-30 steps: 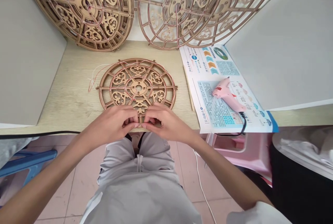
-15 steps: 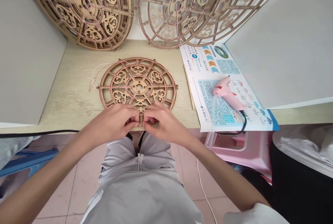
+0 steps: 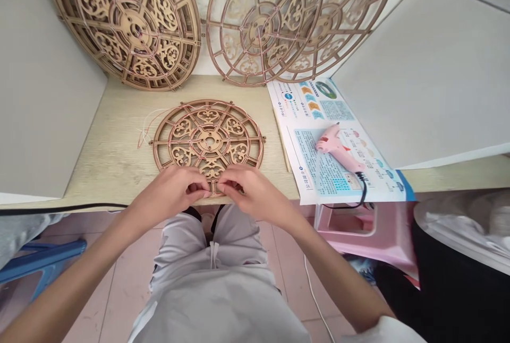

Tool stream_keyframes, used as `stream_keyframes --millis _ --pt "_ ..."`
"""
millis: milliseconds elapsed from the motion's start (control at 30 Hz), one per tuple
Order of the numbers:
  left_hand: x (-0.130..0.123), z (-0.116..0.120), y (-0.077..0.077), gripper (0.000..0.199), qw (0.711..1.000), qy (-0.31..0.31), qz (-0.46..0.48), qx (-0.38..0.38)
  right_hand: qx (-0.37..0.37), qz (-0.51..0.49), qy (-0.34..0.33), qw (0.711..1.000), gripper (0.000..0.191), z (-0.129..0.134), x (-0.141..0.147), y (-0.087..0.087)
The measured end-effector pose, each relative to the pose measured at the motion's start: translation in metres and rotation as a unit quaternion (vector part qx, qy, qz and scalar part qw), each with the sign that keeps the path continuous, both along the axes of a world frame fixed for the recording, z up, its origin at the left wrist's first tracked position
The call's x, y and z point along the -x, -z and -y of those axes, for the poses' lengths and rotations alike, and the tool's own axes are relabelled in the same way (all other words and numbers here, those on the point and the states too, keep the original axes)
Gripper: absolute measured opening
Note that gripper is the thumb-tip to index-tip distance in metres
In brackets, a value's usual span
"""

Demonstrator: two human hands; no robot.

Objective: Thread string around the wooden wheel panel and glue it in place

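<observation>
Lying flat near the front edge of the pale wood-grain surface (image 3: 107, 157), a round laser-cut wooden fretwork panel (image 3: 209, 133) is pinched at its near rim, with thin copper wire (image 3: 239, 103) strung along its rim and spokes. Loose wire ends (image 3: 149, 125) are splayed on the surface just beside the panel's left side. The left hand (image 3: 167, 197) and the right hand (image 3: 253, 191) are both curled almost closed, and their fingertips (image 3: 205, 193) are drawn in on the rim from either side, nearly touching; whether a strand of wire is also held there is hidden by the fingers. Three larger wired fretwork panels (image 3: 127, 24) are propped upright along the back edge of the surface, overlapping at the right. Toward the right edge, a printed brochure (image 3: 306, 93) is laid flat, with a pink hot glue gun (image 3: 338, 146) placed on it and a black cord (image 3: 363, 189) trailing from its handle past the sheet's near edge. A thin wooden stick (image 3: 281, 136) is laid along the brochure's left edge, well apart from the hands. Grey partitions (image 3: 40, 77) are stood at the left and right sides. Below the front edge, a pink plastic stool (image 3: 358, 226) and a white cable (image 3: 314, 295) are seen over the tiled floor (image 3: 119, 290).
</observation>
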State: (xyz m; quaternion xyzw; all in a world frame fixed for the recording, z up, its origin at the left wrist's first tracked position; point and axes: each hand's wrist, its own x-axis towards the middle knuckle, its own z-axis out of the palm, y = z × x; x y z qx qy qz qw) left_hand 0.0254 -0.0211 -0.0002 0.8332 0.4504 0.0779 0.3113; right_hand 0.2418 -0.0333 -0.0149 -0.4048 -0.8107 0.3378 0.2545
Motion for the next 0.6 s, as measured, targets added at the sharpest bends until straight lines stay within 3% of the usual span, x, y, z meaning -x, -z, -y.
stream_keyframes --millis 100,200,267,367,433,500,600 --pt "0.001 0.000 0.000 0.007 1.000 -0.015 0.014 0.013 -0.071 -0.066 0.080 0.992 0.015 0.012 -0.017 -0.013" --pt "0.004 0.001 0.002 0.010 1.000 -0.015 0.022 0.009 -0.137 -0.076 0.195 0.968 0.011 0.029 -0.056 -0.022" --pt "0.005 0.003 0.005 0.010 1.000 -0.003 0.028 -0.007 -0.202 -0.029 0.324 0.924 0.013 0.039 -0.094 -0.022" --pt "0.007 0.008 0.010 0.012 0.998 0.006 0.045 -0.047 -0.241 0.096 0.497 0.828 0.032 0.047 -0.159 -0.014" --pt "0.007 0.010 0.012 0.013 0.996 -0.004 0.052 -0.072 -0.173 0.174 0.499 0.831 0.053 0.045 -0.197 -0.004" --pt "0.006 0.012 0.013 0.012 0.995 -0.015 0.052 -0.084 -0.191 0.218 0.471 0.833 0.076 0.036 -0.225 0.009" --pt "0.006 0.009 0.011 0.014 0.996 0.008 0.052 -0.076 -0.157 0.255 0.424 0.855 0.076 0.018 -0.245 0.028"
